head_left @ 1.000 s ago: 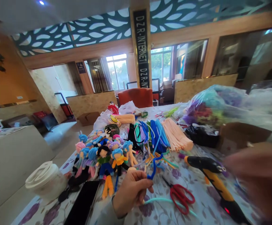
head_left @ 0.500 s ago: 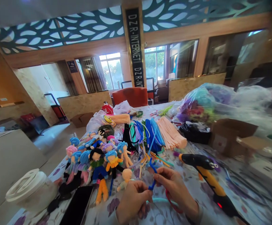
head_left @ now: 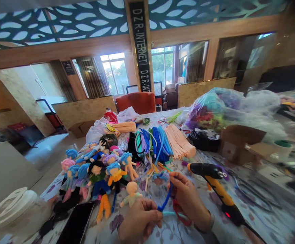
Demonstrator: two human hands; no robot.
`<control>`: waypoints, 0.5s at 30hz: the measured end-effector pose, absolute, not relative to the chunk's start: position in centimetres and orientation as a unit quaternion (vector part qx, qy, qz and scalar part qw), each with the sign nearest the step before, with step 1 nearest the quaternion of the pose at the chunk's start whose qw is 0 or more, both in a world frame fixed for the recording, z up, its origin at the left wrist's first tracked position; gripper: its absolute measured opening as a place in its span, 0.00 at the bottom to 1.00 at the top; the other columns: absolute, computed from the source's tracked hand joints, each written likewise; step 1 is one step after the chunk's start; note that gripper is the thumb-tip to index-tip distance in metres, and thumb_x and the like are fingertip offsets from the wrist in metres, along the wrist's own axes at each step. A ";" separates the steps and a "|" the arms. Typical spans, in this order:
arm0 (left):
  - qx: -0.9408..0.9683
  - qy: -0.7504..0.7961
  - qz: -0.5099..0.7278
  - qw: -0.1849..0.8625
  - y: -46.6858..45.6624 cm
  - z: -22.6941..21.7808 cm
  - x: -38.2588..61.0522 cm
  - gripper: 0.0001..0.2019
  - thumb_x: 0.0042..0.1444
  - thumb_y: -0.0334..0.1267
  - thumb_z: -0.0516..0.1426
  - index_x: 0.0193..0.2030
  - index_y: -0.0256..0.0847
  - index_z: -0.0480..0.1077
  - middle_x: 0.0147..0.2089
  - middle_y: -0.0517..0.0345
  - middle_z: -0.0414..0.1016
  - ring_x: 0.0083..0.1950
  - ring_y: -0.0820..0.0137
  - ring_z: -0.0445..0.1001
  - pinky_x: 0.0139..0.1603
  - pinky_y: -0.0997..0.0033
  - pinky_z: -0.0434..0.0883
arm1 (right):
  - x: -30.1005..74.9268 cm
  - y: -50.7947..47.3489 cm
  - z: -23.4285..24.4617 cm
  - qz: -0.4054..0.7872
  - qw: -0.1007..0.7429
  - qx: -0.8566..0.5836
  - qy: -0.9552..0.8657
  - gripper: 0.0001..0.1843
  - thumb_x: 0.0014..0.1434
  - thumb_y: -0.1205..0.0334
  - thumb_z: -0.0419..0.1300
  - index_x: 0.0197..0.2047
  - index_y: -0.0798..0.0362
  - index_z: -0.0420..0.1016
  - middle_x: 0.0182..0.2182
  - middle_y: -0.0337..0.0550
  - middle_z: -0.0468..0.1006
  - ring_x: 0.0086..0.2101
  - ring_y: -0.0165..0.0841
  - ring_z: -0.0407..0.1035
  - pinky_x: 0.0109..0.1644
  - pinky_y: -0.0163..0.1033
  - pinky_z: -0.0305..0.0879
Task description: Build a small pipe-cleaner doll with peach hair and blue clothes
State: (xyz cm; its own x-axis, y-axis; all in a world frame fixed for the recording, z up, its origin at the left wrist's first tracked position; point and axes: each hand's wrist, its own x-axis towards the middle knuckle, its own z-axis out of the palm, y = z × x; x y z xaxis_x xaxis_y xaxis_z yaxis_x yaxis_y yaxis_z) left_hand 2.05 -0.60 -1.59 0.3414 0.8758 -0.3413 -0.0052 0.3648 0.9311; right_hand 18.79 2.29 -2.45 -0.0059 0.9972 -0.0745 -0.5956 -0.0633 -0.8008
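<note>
A short, bent length of blue pipe cleaner (head_left: 166,200) stretches between my two hands, above the flowered tablecloth. Its lower end is pinched in the fingertips of my left hand (head_left: 140,220). My right hand (head_left: 189,201) grips the upper end between thumb and forefinger. Below the right palm is a red loop like a scissors handle (head_left: 180,214); I cannot tell whether the hand holds it. A pale mint pipe cleaner (head_left: 171,213) lies behind the hands on the cloth. Just beyond my left hand lies a small bald doll (head_left: 131,194) in a pale green top.
Several pipe-cleaner dolls (head_left: 96,174) crowd the left, behind a black phone (head_left: 75,224) and white lidded bucket (head_left: 17,213). Bundles of blue (head_left: 160,145) and peach pipe cleaners (head_left: 179,140) lie ahead. At right are a hot glue gun (head_left: 217,184), its cable, and a cardboard box (head_left: 239,144).
My hands have moved slightly apart, and the blue pipe cleaner is straighter between them. The right hand's grip is now at its upper end. The whole view has shifted a little.
</note>
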 end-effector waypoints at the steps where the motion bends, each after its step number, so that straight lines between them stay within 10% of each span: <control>1: 0.453 0.471 0.323 0.685 -0.6 -1.6 2.0 0.06 0.39 0.35 0.60 0.19 0.41 0.65 0.14 0.63 0.72 0.09 0.81 0.53 0.11 0.76 0.45 | 18.8 2.2 -2.3 0.646 0.621 -0.339 -0.287 0.18 0.47 0.52 0.71 0.35 0.51 0.71 0.22 0.33 0.72 0.23 0.27 0.64 0.26 0.30 0.55; 8: 0.427 0.466 0.340 0.697 -0.3 -1.5 2.1 0.07 0.37 0.37 0.60 0.20 0.42 0.64 0.13 0.63 0.71 0.08 0.81 0.54 0.10 0.77 0.49 | 19.2 1.8 -1.2 0.691 0.592 -0.308 -0.278 0.26 0.43 0.51 0.73 0.44 0.51 0.74 0.26 0.37 0.76 0.28 0.30 0.70 0.32 0.33 0.63; 15: 0.412 0.468 0.345 0.701 -0.5 -1.1 2.1 0.06 0.38 0.35 0.59 0.20 0.41 0.64 0.13 0.63 0.72 0.08 0.81 0.54 0.10 0.77 0.47 | 19.3 1.2 -1.1 0.715 0.529 -0.312 -0.335 0.21 0.36 0.51 0.76 0.27 0.55 0.75 0.25 0.39 0.76 0.22 0.27 0.66 0.27 0.33 0.62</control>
